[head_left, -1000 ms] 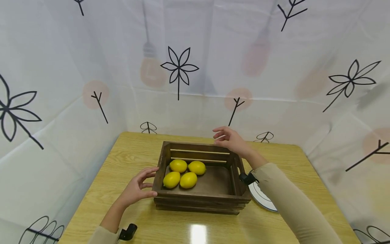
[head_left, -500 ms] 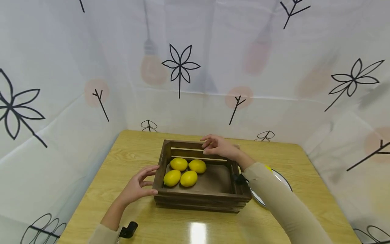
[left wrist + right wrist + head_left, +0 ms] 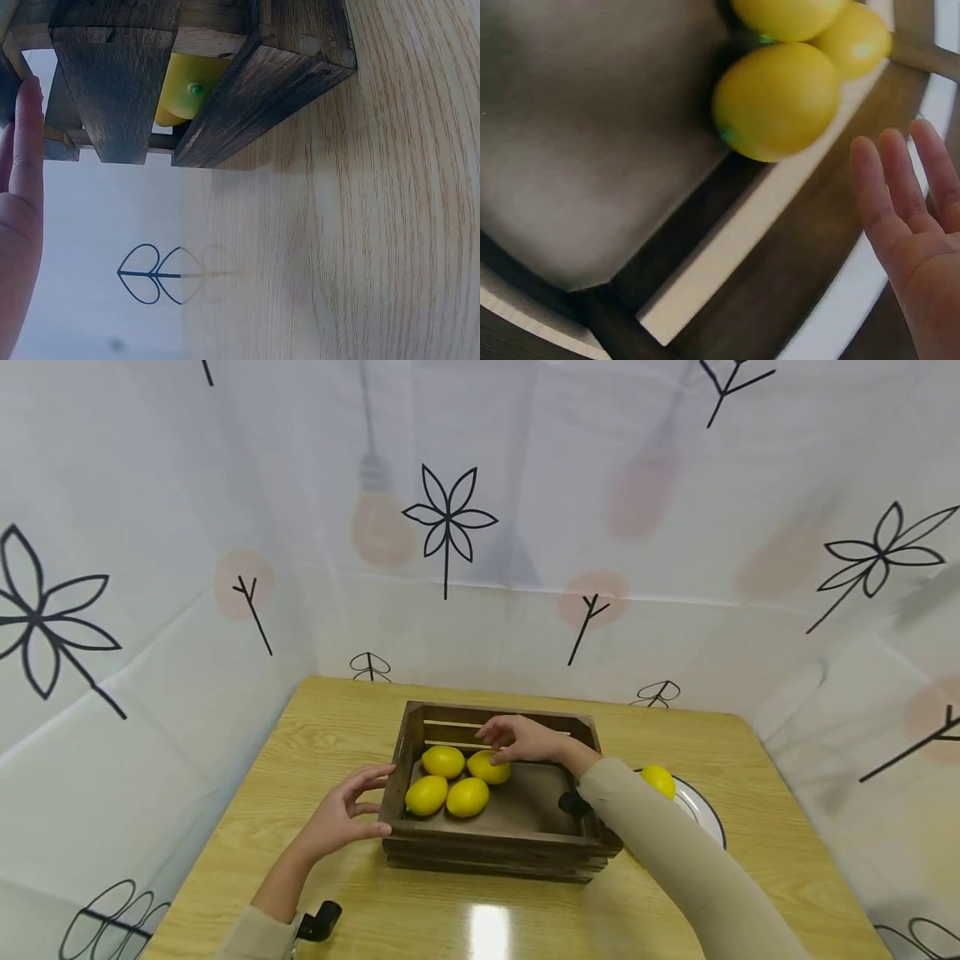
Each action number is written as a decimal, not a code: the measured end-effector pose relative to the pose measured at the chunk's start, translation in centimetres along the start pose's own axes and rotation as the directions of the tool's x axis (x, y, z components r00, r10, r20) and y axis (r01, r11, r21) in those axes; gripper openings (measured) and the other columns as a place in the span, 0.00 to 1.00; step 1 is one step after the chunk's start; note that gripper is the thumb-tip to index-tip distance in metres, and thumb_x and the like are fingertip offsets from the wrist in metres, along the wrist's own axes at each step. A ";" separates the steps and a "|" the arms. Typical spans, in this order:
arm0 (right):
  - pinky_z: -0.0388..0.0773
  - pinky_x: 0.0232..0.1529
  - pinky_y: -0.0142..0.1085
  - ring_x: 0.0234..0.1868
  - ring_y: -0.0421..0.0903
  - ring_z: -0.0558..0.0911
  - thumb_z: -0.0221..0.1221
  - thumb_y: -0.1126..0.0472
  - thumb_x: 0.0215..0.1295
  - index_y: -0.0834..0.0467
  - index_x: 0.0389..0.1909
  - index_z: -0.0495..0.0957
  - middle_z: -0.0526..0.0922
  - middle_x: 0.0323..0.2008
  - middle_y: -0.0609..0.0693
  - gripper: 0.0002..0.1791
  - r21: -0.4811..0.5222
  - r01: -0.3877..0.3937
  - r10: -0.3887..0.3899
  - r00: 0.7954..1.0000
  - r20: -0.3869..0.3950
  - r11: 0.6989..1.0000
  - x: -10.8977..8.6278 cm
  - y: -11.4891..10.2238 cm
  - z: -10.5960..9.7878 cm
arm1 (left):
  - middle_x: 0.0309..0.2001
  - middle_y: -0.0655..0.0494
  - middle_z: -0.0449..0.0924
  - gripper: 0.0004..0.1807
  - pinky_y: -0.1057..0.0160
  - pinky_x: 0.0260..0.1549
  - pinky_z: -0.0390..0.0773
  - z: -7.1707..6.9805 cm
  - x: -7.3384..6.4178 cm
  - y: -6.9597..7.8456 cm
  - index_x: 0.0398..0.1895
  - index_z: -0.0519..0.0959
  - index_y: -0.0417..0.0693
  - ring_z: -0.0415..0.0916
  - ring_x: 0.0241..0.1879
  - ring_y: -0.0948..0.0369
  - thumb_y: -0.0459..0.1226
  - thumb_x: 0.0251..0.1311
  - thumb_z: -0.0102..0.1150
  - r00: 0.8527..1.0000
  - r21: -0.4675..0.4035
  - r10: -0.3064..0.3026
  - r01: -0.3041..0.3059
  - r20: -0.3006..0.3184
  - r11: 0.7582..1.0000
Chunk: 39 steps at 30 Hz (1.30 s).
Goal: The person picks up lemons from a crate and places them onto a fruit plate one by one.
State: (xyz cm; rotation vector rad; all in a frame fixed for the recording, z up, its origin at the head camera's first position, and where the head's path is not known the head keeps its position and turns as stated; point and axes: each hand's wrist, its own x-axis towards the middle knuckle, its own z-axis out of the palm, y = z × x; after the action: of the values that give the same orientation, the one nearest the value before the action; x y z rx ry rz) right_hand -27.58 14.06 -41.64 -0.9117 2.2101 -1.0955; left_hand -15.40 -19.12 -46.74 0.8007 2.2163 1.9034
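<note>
A dark brown slatted wooden crate (image 3: 502, 837) holds several yellow lemons grouped in its left half. My left hand (image 3: 337, 814) touches the crate's left side, thumb near the front corner and fingertips farther back. In the left wrist view, a lemon (image 3: 191, 88) shows through the slats beside my extended finger (image 3: 28, 142). My right hand (image 3: 528, 739) hovers inside the crate by the back wall, fingers loosely spread and holding nothing. Just below its fingertips lies the back right lemon (image 3: 486, 770); in the right wrist view a lemon (image 3: 776, 101) sits apart from the fingers.
Right of the crate, a white plate (image 3: 701, 810) with a dark rim bears a yellow lemon (image 3: 657, 781), partly covered by my right sleeve (image 3: 660, 843). Everything stands on a light wooden table (image 3: 337, 722). A patterned white cloth (image 3: 510, 635) hangs behind and at both sides.
My right hand has moved left and down from the crate's back right corner to over the back right lemon. The lemon on the plate has come into view. My left hand stays put.
</note>
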 end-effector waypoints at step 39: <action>0.71 0.53 0.42 0.55 0.49 0.70 0.70 0.64 0.49 0.53 0.59 0.69 0.71 0.55 0.52 0.34 -0.356 -0.144 0.186 0.979 0.085 0.923 2.5 1.6 2.5 | 0.65 0.45 0.58 0.37 0.55 0.49 0.74 -0.4 0.2 0.0 0.66 0.63 0.44 0.63 0.59 0.60 0.29 0.51 0.66 1.000 0.009 -0.014 0.014 0.008 1.000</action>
State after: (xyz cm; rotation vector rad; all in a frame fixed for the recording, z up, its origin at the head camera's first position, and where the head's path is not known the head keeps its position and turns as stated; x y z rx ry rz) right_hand -28.07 11.72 -44.66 -0.8840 2.3733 -0.5654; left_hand -15.70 -19.39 -46.61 0.7909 2.2216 1.8817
